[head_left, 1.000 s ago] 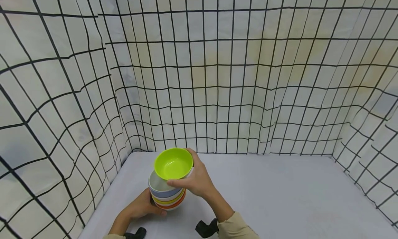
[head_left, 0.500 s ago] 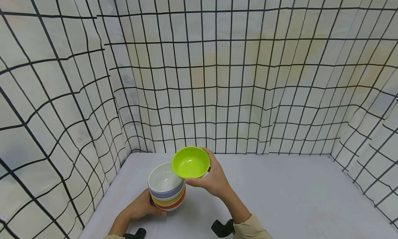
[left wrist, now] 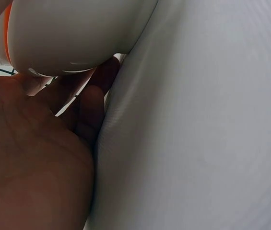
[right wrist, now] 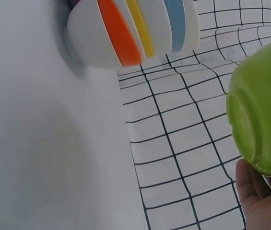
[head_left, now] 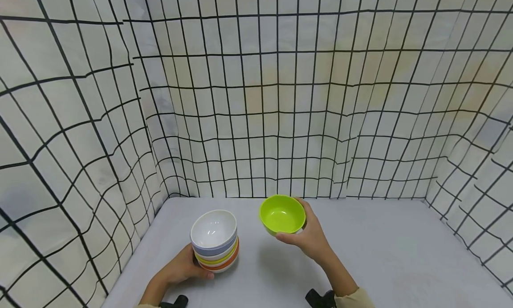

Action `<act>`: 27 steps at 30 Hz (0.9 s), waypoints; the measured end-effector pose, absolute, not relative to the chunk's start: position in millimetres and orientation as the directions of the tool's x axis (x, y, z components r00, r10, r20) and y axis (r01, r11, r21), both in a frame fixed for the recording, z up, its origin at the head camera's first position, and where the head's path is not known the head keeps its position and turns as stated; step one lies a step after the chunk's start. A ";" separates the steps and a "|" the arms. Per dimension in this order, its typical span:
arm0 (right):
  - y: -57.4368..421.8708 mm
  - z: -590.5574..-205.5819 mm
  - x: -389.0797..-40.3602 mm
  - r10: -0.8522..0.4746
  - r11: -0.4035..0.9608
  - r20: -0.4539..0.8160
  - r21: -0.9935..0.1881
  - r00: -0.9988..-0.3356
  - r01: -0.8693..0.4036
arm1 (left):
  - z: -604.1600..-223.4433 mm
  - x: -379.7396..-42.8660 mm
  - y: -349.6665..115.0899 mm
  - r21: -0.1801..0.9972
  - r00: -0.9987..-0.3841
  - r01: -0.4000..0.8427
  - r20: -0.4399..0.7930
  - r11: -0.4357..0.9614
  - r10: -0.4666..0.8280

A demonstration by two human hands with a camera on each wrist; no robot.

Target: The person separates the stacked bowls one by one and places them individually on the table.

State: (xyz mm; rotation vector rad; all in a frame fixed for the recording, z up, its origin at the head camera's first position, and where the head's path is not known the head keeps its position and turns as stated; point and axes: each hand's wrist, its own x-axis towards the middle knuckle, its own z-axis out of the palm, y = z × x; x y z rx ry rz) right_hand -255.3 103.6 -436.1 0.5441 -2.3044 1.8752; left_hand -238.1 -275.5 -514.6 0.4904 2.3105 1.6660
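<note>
A bright green bowl is held up above the table by my right hand, thumb at its near side and fingers round its far right edge. In the right wrist view the underside of the green bowl shows, tilted. To the left stands a stack of nested bowls, white inside, with blue, yellow and orange bands. My left hand grips the foot of this stack from the left, its thumb along the near side. In the left wrist view the lowest white bowl sits against the fingers, partly hidden.
A white-covered table spreads under both hands and far to the right. White walls with a black grid enclose it at the back and sides. Dark wrist-camera mounts sit at both wrists.
The right hand has carried the green bowl to the right, off the top of the stack and apart from it. The left hand and the stack have stayed in place.
</note>
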 end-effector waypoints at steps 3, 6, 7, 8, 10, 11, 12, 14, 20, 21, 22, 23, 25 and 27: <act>117.8 -441.4 -256.3 -0.188 0.172 0.312 -0.923 -0.931 -0.344 | -514.2 -237.9 -274.9 0.954 -0.909 0.123 -0.003 0.275 0.416; 130.0 -446.2 -256.7 -0.171 0.202 0.300 -0.922 -0.939 -0.331 | -514.0 -237.8 -274.5 0.957 -0.908 0.117 -0.004 0.264 0.419; 133.8 -447.7 -256.6 -0.165 0.210 0.297 -0.921 -0.941 -0.328 | -514.0 -237.9 -274.4 0.958 -0.908 0.116 -0.005 0.261 0.420; 137.5 -449.0 -256.3 -0.157 0.224 0.294 -0.919 -0.943 -0.324 | -513.9 -237.9 -274.3 0.959 -0.907 0.115 -0.005 0.259 0.420; 144.7 -451.3 -255.8 -0.145 0.242 0.288 -0.917 -0.946 -0.317 | -513.9 -238.1 -274.3 0.960 -0.908 0.108 -0.011 0.259 0.420; 148.4 -452.6 -255.6 -0.140 0.247 0.286 -0.917 -0.948 -0.313 | -513.9 -238.4 -274.3 0.960 -0.908 0.106 -0.013 0.258 0.420; 151.9 -453.9 -255.4 -0.135 0.252 0.284 -0.917 -0.949 -0.310 | -513.9 -238.5 -274.1 0.960 -0.909 0.103 -0.015 0.259 0.417; 158.3 -456.3 -255.8 -0.127 0.256 0.278 -0.918 -0.952 -0.302 | -514.0 -238.7 -274.5 0.961 -0.909 0.099 -0.018 0.258 0.416; 175.2 -463.2 -260.4 -0.100 0.269 0.258 -0.923 -0.961 -0.276 | -514.6 -239.0 -275.5 0.963 -0.906 0.099 -0.017 0.249 0.423; 177.7 -464.4 -261.7 -0.095 0.275 0.253 -0.923 -0.963 -0.270 | -514.5 -238.9 -275.5 0.962 -0.907 0.099 -0.017 0.253 0.420; 180.1 -465.4 -263.0 -0.088 0.278 0.249 -0.923 -0.964 -0.264 | -514.4 -238.9 -275.6 0.962 -0.909 0.098 -0.018 0.256 0.416; 182.6 -466.3 -264.3 -0.084 0.284 0.245 -0.923 -0.966 -0.259 | -514.3 -239.0 -275.5 0.961 -0.911 0.095 -0.021 0.258 0.411; 187.3 -468.2 -266.9 -0.072 0.298 0.237 -0.922 -0.969 -0.247 | -513.8 -239.0 -275.3 0.960 -0.913 0.086 -0.031 0.267 0.406; 191.9 -469.8 -268.8 -0.059 0.324 0.234 -0.915 -0.970 -0.241 | -513.9 -239.3 -275.0 0.959 -0.917 0.079 -0.037 0.272 0.398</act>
